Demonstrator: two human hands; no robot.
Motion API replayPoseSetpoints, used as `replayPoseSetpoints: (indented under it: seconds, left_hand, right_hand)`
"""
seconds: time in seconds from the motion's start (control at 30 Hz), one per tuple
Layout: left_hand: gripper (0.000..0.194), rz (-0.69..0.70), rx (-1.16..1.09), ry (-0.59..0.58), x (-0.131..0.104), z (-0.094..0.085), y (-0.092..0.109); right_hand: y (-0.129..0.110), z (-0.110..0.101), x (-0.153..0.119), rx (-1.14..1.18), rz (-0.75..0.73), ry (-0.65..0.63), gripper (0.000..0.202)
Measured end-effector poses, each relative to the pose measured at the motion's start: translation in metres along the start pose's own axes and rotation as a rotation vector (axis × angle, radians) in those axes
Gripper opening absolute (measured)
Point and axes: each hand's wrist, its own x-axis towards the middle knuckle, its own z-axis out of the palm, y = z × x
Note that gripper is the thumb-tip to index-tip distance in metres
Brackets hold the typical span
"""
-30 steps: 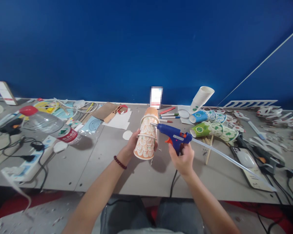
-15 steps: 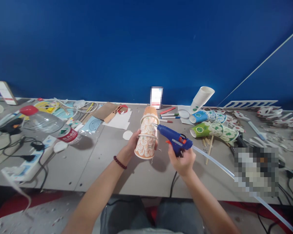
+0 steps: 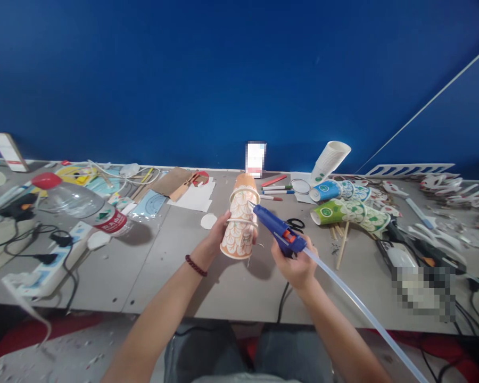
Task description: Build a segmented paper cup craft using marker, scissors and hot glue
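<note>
My left hand (image 3: pixel 219 232) is wrapped around a row of orange-patterned paper cups (image 3: pixel 241 210), joined end to end and tilted above the table. In my right hand (image 3: pixel 297 260) is a blue hot glue gun (image 3: pixel 277 226), its nozzle at the right side of the cups, near a rim. I cannot tell whether the nozzle touches the paper. A long clear glue stick (image 3: pixel 347 295) trails from the back of the gun. Similar joined cups, one blue (image 3: pixel 339 190) and one green (image 3: pixel 349 213), lie on the right.
A plastic water bottle (image 3: pixel 83 207) leans at the left beside a white power strip (image 3: pixel 58 260). Black scissors (image 3: pixel 295 224) lie behind the glue gun. Markers (image 3: pixel 277 192), a stack of white cups (image 3: pixel 330 162) and a phone (image 3: pixel 255 158) stand or lie farther back. Paper scraps crowd the right.
The glue gun has tilted, its rear end swinging down and toward me, with the glue stick following. The scissors behind it now show more. The cups have barely moved.
</note>
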Motion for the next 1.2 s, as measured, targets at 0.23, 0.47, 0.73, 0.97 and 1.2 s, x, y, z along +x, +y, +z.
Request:
replayPoseSetpoints:
  seconds: [0.23,0.47,0.73,0.97,1.2]
  left_hand:
    - [0.064,-0.012,-0.009,-0.001,0.0,-0.001,0.001]
    - [0.064,-0.013,-0.011,0.006,0.002,-0.002,0.001]
    - [0.071,0.074,-0.004,0.061,-0.001,0.0,0.018]
    - [0.074,0.288,-0.027,0.037,-0.012,0.014,0.047]
    - [0.036,0.463,-0.213,0.317,-0.039,0.028,0.074]
  right_hand:
    - [-0.002,-0.002,0.0,0.068,0.018,-0.019,0.015]
    - [-0.002,-0.001,0.0,0.1,0.049,-0.033,0.014]
    - [-0.001,-0.003,0.008,0.64,0.754,-0.145,0.025]
    - [0.008,0.0,0.017,0.772,0.948,-0.435,0.037]
    - [-0.017,0.007,0.012,0.4,0.604,-0.749,0.038]
